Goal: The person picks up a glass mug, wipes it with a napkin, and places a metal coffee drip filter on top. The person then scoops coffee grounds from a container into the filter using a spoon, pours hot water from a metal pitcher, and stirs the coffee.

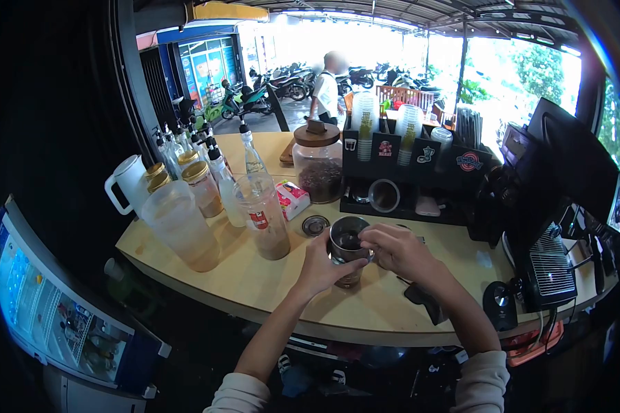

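Observation:
Near the front middle of the wooden counter stands a dark metal cup-shaped vessel (349,237) on top of a glass container (350,277). My left hand (320,268) is wrapped round the vessel's left and front side, thumb across the front. At the vessel's right rim is my right hand (396,249), its fingers pinched together over the opening; what they hold, if anything, is too small to make out. A round dark lid (315,226) lies just left of the vessel.
Pitchers (179,227), a clear jar (263,217) and pump bottles (253,155) stand left. Behind are a bean jar (317,165) and a black cup organizer (410,168). An espresso machine (551,265) is right. Outside, a person (326,89) is near motorbikes.

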Demonstrator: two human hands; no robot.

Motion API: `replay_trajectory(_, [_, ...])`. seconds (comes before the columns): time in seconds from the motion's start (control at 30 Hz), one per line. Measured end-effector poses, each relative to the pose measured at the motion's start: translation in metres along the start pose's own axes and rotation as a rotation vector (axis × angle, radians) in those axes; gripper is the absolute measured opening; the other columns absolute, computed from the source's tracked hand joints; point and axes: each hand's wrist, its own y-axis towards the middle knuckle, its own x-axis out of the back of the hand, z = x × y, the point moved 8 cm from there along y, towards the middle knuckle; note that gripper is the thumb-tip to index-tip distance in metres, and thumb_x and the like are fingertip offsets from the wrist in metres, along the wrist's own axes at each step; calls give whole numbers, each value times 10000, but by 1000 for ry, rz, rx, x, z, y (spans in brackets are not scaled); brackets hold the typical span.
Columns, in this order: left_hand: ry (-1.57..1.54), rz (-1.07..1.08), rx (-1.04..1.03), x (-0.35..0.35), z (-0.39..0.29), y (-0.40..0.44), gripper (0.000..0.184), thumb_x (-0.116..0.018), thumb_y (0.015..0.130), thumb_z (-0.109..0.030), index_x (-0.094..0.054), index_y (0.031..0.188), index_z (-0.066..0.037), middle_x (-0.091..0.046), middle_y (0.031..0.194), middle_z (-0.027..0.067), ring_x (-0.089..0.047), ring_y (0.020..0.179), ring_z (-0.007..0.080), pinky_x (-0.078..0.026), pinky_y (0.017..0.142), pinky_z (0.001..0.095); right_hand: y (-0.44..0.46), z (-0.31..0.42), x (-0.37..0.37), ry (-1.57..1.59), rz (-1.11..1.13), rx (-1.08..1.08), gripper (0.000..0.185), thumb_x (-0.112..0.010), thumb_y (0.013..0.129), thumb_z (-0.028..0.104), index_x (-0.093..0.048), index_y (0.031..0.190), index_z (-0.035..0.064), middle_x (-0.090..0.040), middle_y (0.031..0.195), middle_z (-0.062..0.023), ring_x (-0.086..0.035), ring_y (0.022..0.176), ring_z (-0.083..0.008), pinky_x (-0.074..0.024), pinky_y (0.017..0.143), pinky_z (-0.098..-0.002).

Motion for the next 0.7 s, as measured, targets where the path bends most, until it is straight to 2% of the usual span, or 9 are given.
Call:
replay_trajectory(0.17, [67,14,-17,2,-2,0,616,-870,596,-261,-592,1082,-6,-664,946,107,-655,868,189,-516,792,322,11,16,-8,-180,114,90,192,-654,760,91,-548,914,49,-591,856,-69,-621,820,-258,-516,655,-361])
replay_trajectory(0.27, [28,18,-40,3,-1,3,627,-866,594,-301,-589,1081,-21,-655,929,105,-643,895,227,-488,842,349,20,11,-18,-202,173,85,207,-629,771,110,-537,944,43,-582,858,-72,-618,831,-259,-518,660,-367])
replay_trajectory(0.33, [267,40,-96,2,9,2,601,-858,612,-238,-548,1078,-18,-637,980,107,-630,932,210,-489,810,350,27,17,-22,-212,195,122,181,-606,792,113,-525,936,39,-579,839,-82,-619,817,-265,-511,651,-378])
replay_trajectory(0.37, [261,42,-98,3,6,3,601,-858,612,-238,-548,1078,-18,-637,980,107,-630,932,210,-489,810,350,30,17,-22,-217,198,119,181,-606,792,113,-525,936,39,-579,839,-82,-619,817,-265,-511,651,-378])
replay_trajectory(0.43, [341,16,-142,5,-2,3,608,-858,599,-336,-559,1028,-28,-632,956,114,-625,924,246,-463,830,379,35,7,-21,-217,229,3,163,-590,802,108,-515,927,36,-582,840,-93,-620,813,-275,-503,641,-388])
replay_trajectory(0.47, [330,18,-141,7,-6,3,608,-858,599,-336,-559,1028,-28,-632,956,114,-625,924,246,-463,830,379,37,8,-20,-224,236,-3,163,-590,802,108,-515,927,36,-582,840,-93,-620,813,-275,-503,641,-388])
replay_trajectory(0.53, [309,104,-95,8,-7,6,650,-802,613,-498,-583,1057,-76,-623,952,86,-588,961,269,-282,1012,481,42,11,-20,-198,273,-20,178,-593,801,119,-507,931,32,-581,832,-96,-621,804,-289,-493,630,-394])
replay_trajectory(0.67, [295,232,-73,10,5,16,683,-805,600,-496,-577,1088,-76,-617,965,79,-588,982,255,-266,1021,517,50,9,-29,-237,354,-75,199,-594,799,134,-507,950,38,-596,855,-84,-634,840,-275,-507,640,-380])
replay_trajectory(0.7, [317,246,-98,8,8,18,695,-806,594,-491,-575,1102,-77,-614,983,80,-584,1001,253,-258,1029,523,53,16,-35,-267,402,-26,205,-586,800,136,-505,964,42,-605,867,-79,-642,842,-268,-517,646,-374])
